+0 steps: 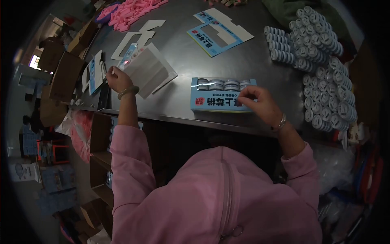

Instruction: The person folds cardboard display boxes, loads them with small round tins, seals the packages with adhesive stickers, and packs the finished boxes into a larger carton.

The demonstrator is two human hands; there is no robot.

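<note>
A blue display box (pixel 222 106) with an open window stands near the table's front edge, with rows of round white tins (pixel 216 84) showing inside. At its right front corner is my right hand (pixel 262 105), thumb and fingertips pinched in front of the printed face; what they hold, if anything, is too small to tell. My left hand (pixel 119 80) is over the table's left part, fingers closed, beside a pale, partly see-through flat sheet or bag (pixel 148 72). Whether it grips anything is unclear.
Flat blue-and-white cartons (pixel 219 34) lie at the back and left of the metal table (pixel 178 53). Pink pieces (pixel 130 13) are heaped at the back left. Stacked white tins (pixel 327 95) stand along the right side. Brown cardboard boxes (pixel 67 77) are at the left.
</note>
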